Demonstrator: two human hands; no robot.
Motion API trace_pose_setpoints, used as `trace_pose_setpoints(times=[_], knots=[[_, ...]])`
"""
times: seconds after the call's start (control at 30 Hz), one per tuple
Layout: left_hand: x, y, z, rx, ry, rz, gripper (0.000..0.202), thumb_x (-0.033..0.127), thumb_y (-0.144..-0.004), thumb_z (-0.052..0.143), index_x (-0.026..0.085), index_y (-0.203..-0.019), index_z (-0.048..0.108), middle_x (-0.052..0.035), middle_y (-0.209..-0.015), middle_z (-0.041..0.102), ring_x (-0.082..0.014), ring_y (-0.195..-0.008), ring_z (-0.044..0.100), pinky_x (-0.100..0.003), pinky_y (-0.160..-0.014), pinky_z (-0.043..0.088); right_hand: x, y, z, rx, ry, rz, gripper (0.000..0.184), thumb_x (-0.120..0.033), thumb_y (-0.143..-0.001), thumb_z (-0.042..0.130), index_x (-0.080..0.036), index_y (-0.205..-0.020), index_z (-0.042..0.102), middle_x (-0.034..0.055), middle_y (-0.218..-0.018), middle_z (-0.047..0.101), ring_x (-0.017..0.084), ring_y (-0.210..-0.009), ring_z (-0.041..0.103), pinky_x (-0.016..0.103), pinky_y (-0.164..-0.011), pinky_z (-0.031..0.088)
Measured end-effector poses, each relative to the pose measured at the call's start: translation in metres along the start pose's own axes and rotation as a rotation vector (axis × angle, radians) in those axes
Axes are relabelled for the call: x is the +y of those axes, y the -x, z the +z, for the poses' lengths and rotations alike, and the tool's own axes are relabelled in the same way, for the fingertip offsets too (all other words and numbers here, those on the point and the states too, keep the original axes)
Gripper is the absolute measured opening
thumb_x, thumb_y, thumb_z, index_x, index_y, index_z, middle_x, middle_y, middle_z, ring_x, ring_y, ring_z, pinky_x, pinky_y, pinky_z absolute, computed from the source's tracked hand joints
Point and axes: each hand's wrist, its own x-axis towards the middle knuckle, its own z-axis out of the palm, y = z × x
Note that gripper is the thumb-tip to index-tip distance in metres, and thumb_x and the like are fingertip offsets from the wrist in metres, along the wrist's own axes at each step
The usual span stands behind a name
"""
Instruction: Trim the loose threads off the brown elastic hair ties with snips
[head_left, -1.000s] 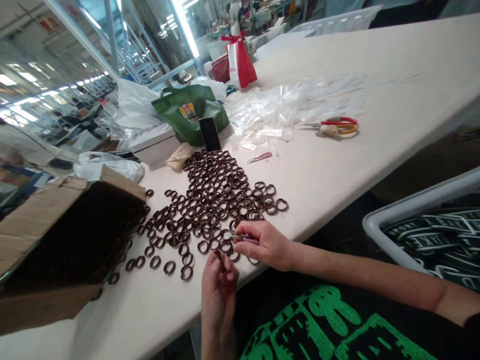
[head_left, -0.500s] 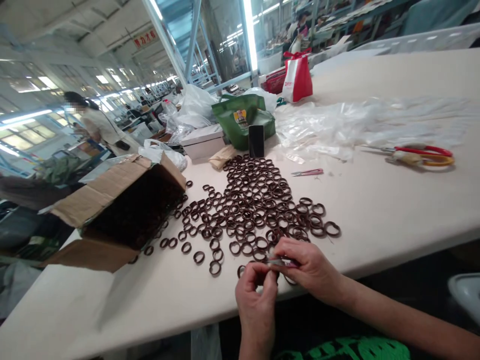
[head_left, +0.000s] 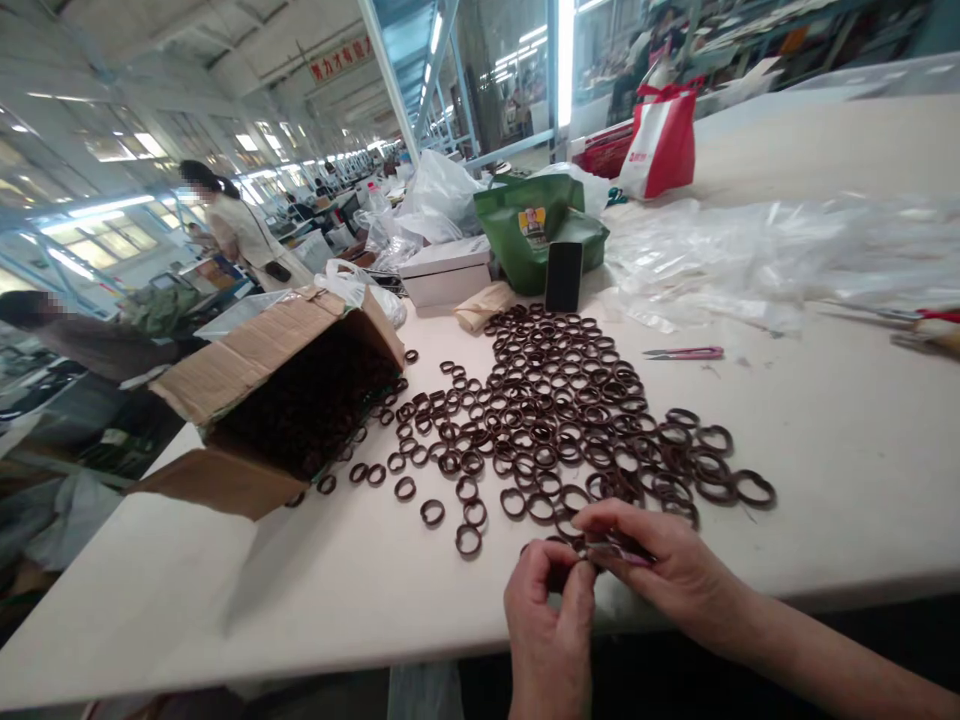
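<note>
Near the table's front edge, my left hand [head_left: 551, 605] is closed in a pinch on a small dark brown ring, mostly hidden by the fingers. My right hand [head_left: 660, 560] grips thread snips [head_left: 626, 552] with pinkish handles, their tip right at the left fingertips. Both hands nearly touch. Just beyond them spreads a large pile of dark brown rings [head_left: 555, 405], some overlapping. A few single rings [head_left: 469, 541] lie apart to the left.
An open cardboard box [head_left: 255, 360] lies tipped at left with dark contents. Behind the pile stand a phone [head_left: 563, 278], a green bag [head_left: 525, 225] and a white box [head_left: 446, 272]. Other snips [head_left: 684, 353] and clear plastic bags [head_left: 750, 260] lie right. Co-workers [head_left: 240, 225] are at far left.
The view has turned left, so everything sits further right in the picture. Both hands stay together at the same work, with the snips still in the right hand.
</note>
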Motion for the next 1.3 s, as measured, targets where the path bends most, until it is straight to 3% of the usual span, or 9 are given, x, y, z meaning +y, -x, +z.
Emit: trace_pose_setpoints(times=[0.13, 0.4, 0.6, 0.83, 0.93, 1.0, 1.07, 1.2, 1.3], knots=[[-0.001, 0.000, -0.006, -0.044, 0.034, -0.011, 0.029, 0.045, -0.088, 0.060, 0.018, -0.078, 0.063, -0.0012, -0.071, 0.059, -0.0153, -0.068, 0.052, -0.026, -0.066, 0.041, 0.006, 0.002, 0.006, 0.032, 0.023, -0.031, 0.024, -0.026, -0.093, 0.059, -0.023, -0.116, 0.060, -0.0004, -0.090, 0.071, 0.011, -0.075, 0.068, 0.016, -0.067, 0.052], [0.001, 0.000, -0.006, -0.037, 0.173, -0.107, 0.031, 0.047, -0.083, 0.067, 0.017, -0.076, 0.063, -0.0001, -0.066, 0.058, -0.0128, -0.063, 0.050, -0.024, -0.061, 0.042, 0.010, 0.004, 0.012, 0.146, -0.010, -0.050, 0.031, -0.022, -0.090, 0.065, -0.025, -0.120, 0.057, -0.0012, -0.092, 0.070, 0.010, -0.077, 0.070, 0.014, -0.071, 0.055], [0.010, 0.000, -0.002, -0.046, 0.240, -0.201, 0.026, 0.041, -0.080, 0.070, 0.017, -0.075, 0.061, 0.0011, -0.066, 0.062, -0.0108, -0.060, 0.054, -0.022, -0.060, 0.043, 0.010, 0.004, 0.007, 0.113, 0.025, -0.085, 0.032, -0.014, -0.089, 0.061, -0.024, -0.119, 0.059, -0.0011, -0.091, 0.071, 0.009, -0.076, 0.069, 0.013, -0.068, 0.053], [0.002, -0.001, -0.004, 0.042, 0.172, -0.110, 0.022, 0.038, -0.082, 0.070, 0.018, -0.078, 0.061, 0.0008, -0.068, 0.063, -0.0129, -0.062, 0.060, -0.024, -0.062, 0.049, 0.007, 0.002, 0.012, 0.074, -0.223, 0.183, 0.021, -0.033, -0.091, 0.063, -0.020, -0.108, 0.062, 0.0019, -0.086, 0.067, 0.012, -0.076, 0.065, 0.019, -0.067, 0.054], [-0.005, -0.002, -0.004, 0.046, 0.135, -0.078, 0.024, 0.041, -0.085, 0.067, 0.019, -0.077, 0.060, 0.0011, -0.068, 0.062, -0.0129, -0.061, 0.059, -0.024, -0.059, 0.049, 0.001, -0.001, 0.016, 0.043, -0.464, 0.408, 0.031, -0.045, -0.086, 0.067, -0.019, -0.103, 0.059, -0.0015, -0.074, 0.060, 0.008, -0.058, 0.054, 0.017, -0.051, 0.045], [-0.008, -0.004, -0.008, 0.036, 0.049, -0.008, 0.024, 0.040, -0.088, 0.064, 0.019, -0.076, 0.060, 0.0008, -0.068, 0.063, -0.0131, -0.061, 0.059, -0.024, -0.059, 0.048, -0.002, -0.004, 0.016, -0.016, -0.610, 0.549, 0.039, -0.050, -0.083, 0.070, -0.019, -0.102, 0.057, -0.0051, -0.065, 0.054, 0.005, -0.046, 0.042, 0.015, -0.041, 0.034], [-0.011, -0.007, -0.018, 0.058, -0.123, 0.156, 0.021, 0.035, -0.090, 0.062, 0.020, -0.075, 0.061, 0.0008, -0.068, 0.063, -0.0131, -0.063, 0.059, -0.024, -0.060, 0.047, -0.005, -0.008, 0.013, -0.035, -0.639, 0.590, 0.041, -0.053, -0.081, 0.072, -0.019, -0.097, 0.057, -0.0051, -0.064, 0.053, 0.004, -0.044, 0.039, 0.015, -0.039, 0.031], [-0.018, -0.018, -0.055, 0.242, -0.582, 0.499, 0.010, 0.025, -0.089, 0.065, 0.021, -0.080, 0.064, 0.0007, -0.073, 0.064, -0.0129, -0.066, 0.059, -0.025, -0.065, 0.048, -0.004, -0.018, -0.001, 0.170, -0.350, 0.389, 0.038, -0.054, -0.081, 0.071, -0.018, -0.089, 0.062, 0.0017, -0.077, 0.063, 0.012, -0.062, 0.057, 0.021, -0.056, 0.050], [-0.027, -0.024, -0.083, 0.335, -0.872, 0.492, 0.010, 0.029, -0.088, 0.065, 0.020, -0.091, 0.068, -0.0023, -0.082, 0.066, -0.0161, -0.072, 0.062, -0.029, -0.071, 0.050, 0.003, -0.022, -0.013, 0.323, -0.057, 0.246, 0.028, -0.047, -0.085, 0.067, -0.020, -0.091, 0.066, 0.0030, -0.082, 0.068, 0.015, -0.073, 0.063, 0.024, -0.067, 0.054]])
